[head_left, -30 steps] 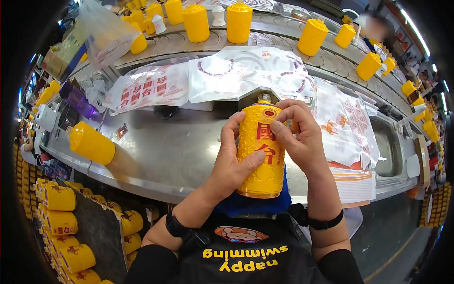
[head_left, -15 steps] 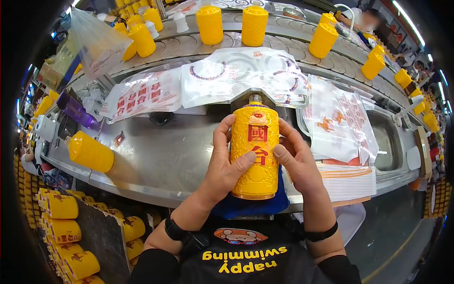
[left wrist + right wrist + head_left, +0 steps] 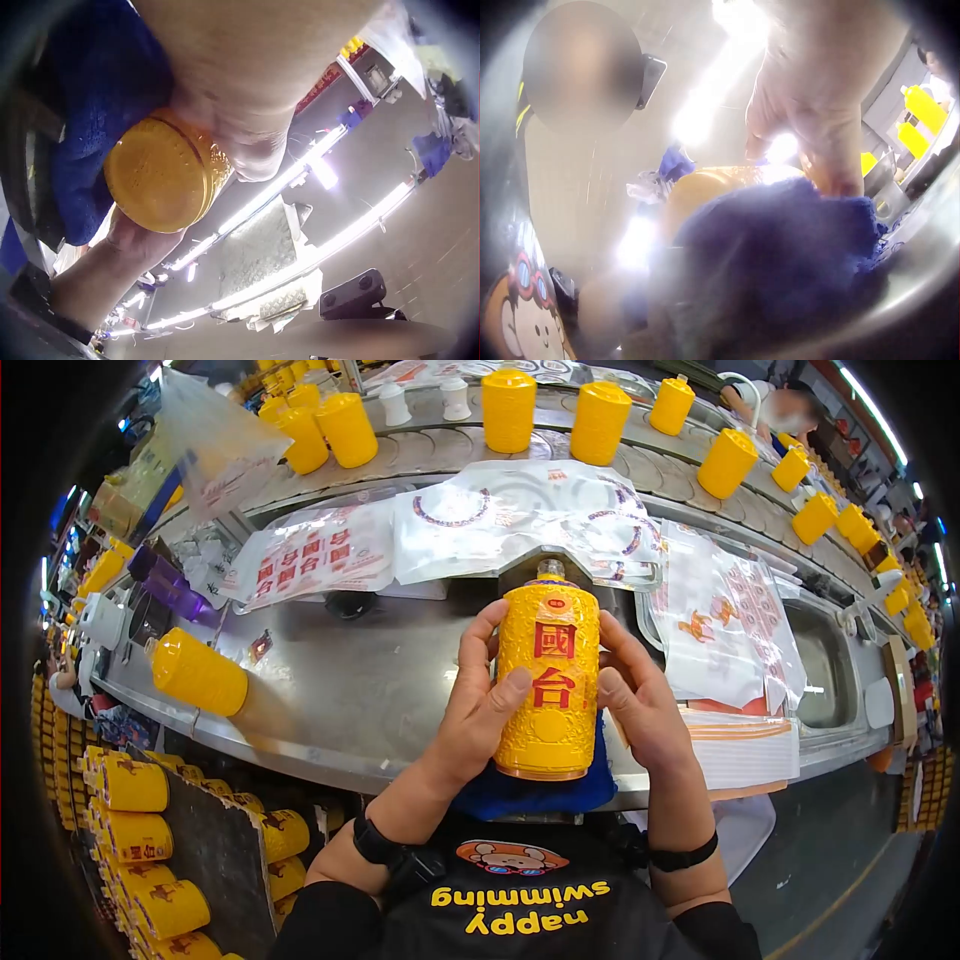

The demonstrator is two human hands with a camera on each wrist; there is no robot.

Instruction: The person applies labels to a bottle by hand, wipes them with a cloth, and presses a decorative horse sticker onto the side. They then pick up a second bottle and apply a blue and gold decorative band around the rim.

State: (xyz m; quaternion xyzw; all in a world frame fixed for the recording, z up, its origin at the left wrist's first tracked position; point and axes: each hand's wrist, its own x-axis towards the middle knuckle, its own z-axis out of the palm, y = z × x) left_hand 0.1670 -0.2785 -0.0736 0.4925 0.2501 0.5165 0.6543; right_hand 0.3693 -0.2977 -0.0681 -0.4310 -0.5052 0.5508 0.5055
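The left hand (image 3: 478,705) and right hand (image 3: 635,700) cover both flanks of the yellow bottle (image 3: 548,665), so its sides and back go unseen in the head view. Its base hides most of the blue cloth (image 3: 530,790), which peeks out only at 6 o'clock. In the left wrist view only the bottle's round bottom shows; the palm blocks everything from 12 to 3 o'clock. The right wrist view is badly blurred and glared: the cloth fills the middle, the bottle is an orange smear at 10 o'clock, and finger positions cannot be told. Print on the plastic label sheets (image 3: 320,555) is too small to read.
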